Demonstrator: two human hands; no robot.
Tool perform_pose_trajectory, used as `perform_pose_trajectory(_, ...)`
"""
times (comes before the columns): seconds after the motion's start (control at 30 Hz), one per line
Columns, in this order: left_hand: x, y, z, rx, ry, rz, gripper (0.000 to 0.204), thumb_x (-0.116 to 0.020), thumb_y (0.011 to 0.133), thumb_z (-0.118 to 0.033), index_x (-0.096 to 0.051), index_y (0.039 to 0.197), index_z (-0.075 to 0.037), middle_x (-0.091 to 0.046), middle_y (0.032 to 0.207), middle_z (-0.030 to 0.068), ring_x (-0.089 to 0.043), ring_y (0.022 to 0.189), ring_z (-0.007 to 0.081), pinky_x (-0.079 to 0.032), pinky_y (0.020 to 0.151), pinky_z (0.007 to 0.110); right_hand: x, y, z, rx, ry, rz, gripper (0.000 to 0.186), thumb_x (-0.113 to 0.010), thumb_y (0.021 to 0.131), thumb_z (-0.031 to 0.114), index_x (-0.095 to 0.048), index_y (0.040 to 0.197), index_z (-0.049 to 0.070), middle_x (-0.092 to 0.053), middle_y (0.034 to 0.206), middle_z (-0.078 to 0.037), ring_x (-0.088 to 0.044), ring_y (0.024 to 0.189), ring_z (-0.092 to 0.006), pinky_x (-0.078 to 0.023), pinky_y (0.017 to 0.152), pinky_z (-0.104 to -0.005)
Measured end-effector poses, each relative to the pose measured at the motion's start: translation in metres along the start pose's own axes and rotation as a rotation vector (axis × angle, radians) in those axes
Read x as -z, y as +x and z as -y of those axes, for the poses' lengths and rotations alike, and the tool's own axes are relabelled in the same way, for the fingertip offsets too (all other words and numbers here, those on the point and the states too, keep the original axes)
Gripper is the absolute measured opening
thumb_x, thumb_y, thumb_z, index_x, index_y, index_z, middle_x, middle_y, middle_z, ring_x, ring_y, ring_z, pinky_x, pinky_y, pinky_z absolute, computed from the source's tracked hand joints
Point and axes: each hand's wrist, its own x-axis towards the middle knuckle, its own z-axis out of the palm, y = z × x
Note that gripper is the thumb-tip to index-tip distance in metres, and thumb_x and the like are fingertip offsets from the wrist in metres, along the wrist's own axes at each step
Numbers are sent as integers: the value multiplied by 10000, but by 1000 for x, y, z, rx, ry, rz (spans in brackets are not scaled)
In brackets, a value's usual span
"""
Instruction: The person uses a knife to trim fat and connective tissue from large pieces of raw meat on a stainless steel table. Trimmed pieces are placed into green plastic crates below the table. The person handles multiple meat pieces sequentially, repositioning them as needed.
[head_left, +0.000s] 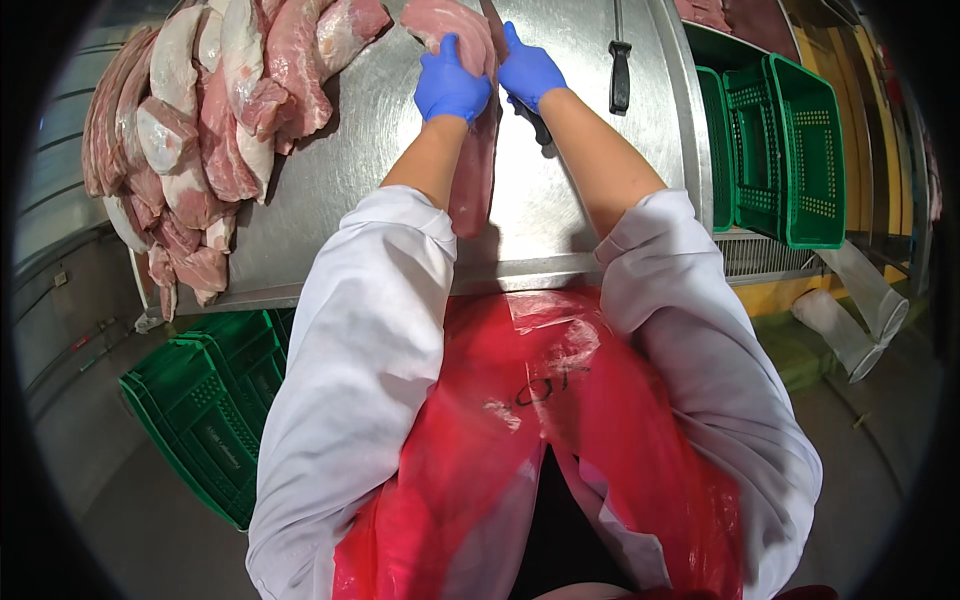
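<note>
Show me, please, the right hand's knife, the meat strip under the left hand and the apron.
Knife [531,119]: head view, on its black handle.
Meat strip [482,165]: head view, on its nearer half.
Apron [550,345]: head view, on its front.

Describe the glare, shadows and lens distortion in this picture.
Head view: glare whitens part of the metal table between the forearms, and glints streak the red apron; head view: a shadow darkens the table by the near end of the long meat strip; head view: fisheye distortion bends straight edges outward, with blackened corners.
</note>
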Motion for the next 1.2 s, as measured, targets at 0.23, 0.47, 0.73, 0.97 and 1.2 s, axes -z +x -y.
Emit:
perform_pose_trajectory(0.23,-9,6,9,24,-85,-54,903,-800,771,-409,-370,1543,-224,-497,1424,257,-607,1235,440,-518,1032,472,-26,-55,-8,35,-208,-9,829,-489,931,125,-78,1648,55,-694,1055,-306,-707,949,-439,-558,866,-496)
perform_pose_trajectory(0.47,-21,35,29,52,-216,-104,929,-811,745,-463,-354,1525,-250,-495,1403,283,-634,1167,455,-535,990,485,-77,-160,-39,-7,-151,3,881,-472,879,11,-19,1635,41,-685,909,-367,-677,840,-527,-528,804,-581)
perform_pose_trajectory(0.73,-23,55,52,64,-332,-141,991,-858,711,-446,-349,1523,-194,-466,1433,305,-590,1233,455,-502,1050,479,-58,-185,-59,-12,-170,-94,849,-506,929,83,-41,1639,74,-677,833,-348,-665,749,-516,-517,736,-597)
perform_pose_trajectory(0.97,-22,55,48,39,-284,-145,962,-841,709,-441,-367,1510,-196,-478,1423,297,-601,1216,458,-512,1032,496,-26,-63,5,-52,116,15,833,-433,904,74,-70,1654,67,-726,837,-249,-713,679,-339,-580,683,-424)
perform_pose_trajectory(1.2,-28,54,43,113,-279,-174,961,-833,713,-459,-362,1509,-198,-474,1433,285,-613,1200,461,-512,1029,508,-70,-109,1,-67,-165,86,825,-486,959,99,-11,1623,-17,-620,1301,-340,-700,1074,-443,-561,920,-520)
